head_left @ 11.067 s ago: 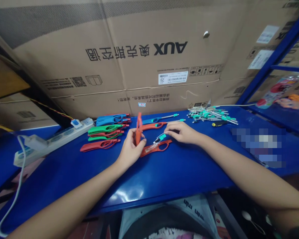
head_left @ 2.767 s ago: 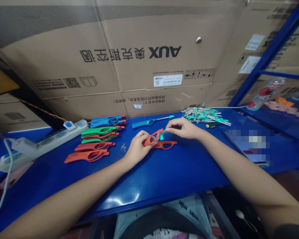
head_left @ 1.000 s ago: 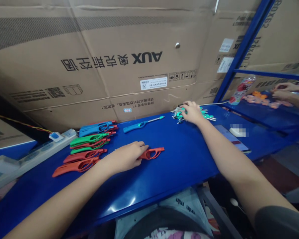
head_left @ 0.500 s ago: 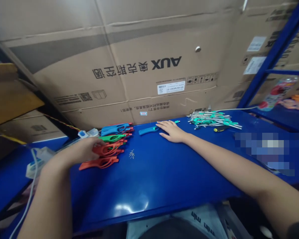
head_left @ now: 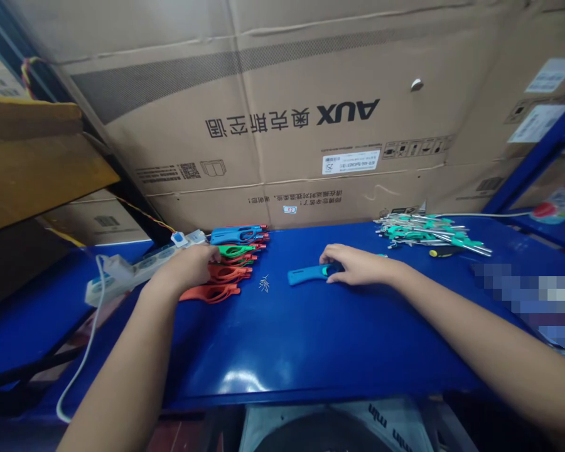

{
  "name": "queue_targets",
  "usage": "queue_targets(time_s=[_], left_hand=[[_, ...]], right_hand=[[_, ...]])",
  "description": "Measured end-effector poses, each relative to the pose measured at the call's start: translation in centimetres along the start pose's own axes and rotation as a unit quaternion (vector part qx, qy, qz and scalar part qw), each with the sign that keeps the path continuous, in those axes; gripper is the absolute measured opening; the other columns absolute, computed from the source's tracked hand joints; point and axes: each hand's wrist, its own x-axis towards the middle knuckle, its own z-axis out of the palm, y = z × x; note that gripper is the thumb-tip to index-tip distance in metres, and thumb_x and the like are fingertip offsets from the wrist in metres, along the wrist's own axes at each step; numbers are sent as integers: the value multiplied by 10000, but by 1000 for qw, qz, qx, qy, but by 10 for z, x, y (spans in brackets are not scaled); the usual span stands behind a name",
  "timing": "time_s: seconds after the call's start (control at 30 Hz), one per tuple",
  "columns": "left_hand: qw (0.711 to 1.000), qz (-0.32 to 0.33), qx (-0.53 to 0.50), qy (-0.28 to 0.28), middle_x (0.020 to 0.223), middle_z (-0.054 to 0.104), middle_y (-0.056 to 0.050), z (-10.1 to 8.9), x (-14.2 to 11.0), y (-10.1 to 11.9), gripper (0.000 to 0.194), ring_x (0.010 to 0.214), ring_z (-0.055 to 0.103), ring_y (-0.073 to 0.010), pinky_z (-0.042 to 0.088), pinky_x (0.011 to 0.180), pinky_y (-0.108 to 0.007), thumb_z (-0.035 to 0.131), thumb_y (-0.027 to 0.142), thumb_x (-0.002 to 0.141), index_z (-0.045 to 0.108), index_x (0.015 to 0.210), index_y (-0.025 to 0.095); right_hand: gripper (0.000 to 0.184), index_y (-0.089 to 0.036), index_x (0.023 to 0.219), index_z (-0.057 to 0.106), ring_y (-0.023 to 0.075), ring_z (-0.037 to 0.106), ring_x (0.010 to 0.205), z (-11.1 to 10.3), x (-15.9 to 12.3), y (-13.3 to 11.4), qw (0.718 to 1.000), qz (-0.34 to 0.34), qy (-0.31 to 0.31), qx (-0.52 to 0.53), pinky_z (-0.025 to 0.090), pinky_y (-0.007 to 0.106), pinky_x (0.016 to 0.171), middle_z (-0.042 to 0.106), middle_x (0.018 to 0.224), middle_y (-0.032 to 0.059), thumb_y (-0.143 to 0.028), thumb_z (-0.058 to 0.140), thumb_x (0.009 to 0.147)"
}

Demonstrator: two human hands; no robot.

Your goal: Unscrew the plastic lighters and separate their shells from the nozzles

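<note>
My right hand [head_left: 353, 265] is closed round the front part of a blue lighter casing [head_left: 306, 275], low over the blue table. A bit of teal shows between its thumb and fingers. My left hand [head_left: 193, 271] reaches over the left ends of a row of lighter casings, its fingers curled down; whatever they grip is hidden. In that row lie orange-red casings [head_left: 216, 292], a green casing [head_left: 238, 251] and blue casings [head_left: 235, 235]. Small screws [head_left: 263, 284] lie in a little heap between my hands.
Metal rods with teal parts [head_left: 424, 231] are piled at the back right beside a yellow-and-black screwdriver [head_left: 445, 252]. A white power strip [head_left: 145, 267] with cables runs behind my left wrist. A large cardboard box [head_left: 273, 75] walls off the back.
My right hand has drawn nearer, its fingers curling round the blue casing and lifting or sliding it. The left hand remains at the row. The whole view has shifted to the left.
</note>
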Motion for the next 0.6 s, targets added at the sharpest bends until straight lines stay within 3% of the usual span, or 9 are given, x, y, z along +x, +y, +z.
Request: queue_targets(time_s=[0.13,0.2,0.27,0.33,0.47,0.6], left_hand=[[990,65,116,37,981,708,-135,3,-8,55,275,963,660,-330,492,851,-426,507,36,770,695,930,155],[985,160,59,38,1007,687,-121,15,-16,93,201,970,653,-294,505,870,-405,521,94,847,676,957,160],[966,250,-64,19,1076,663,-97,35,-24,126,168,1004,637,-249,518,899,-370,537,205,937,657,1053,187],[948,291,-131,18,1204,631,-101,58,-31,147,298,1126,584,-266,500,982,-417,569,306,970,592,1252,211],[943,285,-169,38,1268,579,-119,92,-32,156,376,1163,539,-282,486,1013,-468,571,297,985,529,1351,218],[941,283,-183,35,1208,601,-105,101,-25,151,329,1084,543,-262,495,979,-447,533,250,1006,552,1332,205]], right_hand=[[320,-183,1049,613,233,610,965,-9,-21,-20,998,36,-52,-1,492,337,823,632,1071,82,-288,766,788],[322,-183,1070,596,242,600,985,-10,-26,-28,996,59,-66,-15,485,350,850,600,1104,87,-287,751,808],[312,-181,1096,588,247,598,995,-8,-27,-34,995,67,-67,-36,483,360,868,567,1150,97,-277,728,834],[309,-175,1120,584,255,597,1012,-5,-27,-38,995,61,-61,-52,481,366,881,552,1173,107,-261,711,852],[302,-161,1116,564,260,595,1030,1,-27,-43,996,43,-59,-44,480,366,894,577,1130,107,-246,707,864],[252,-164,1070,566,250,600,1008,3,-27,-52,996,47,-59,-56,483,363,884,588,1127,111,-239,703,872]])
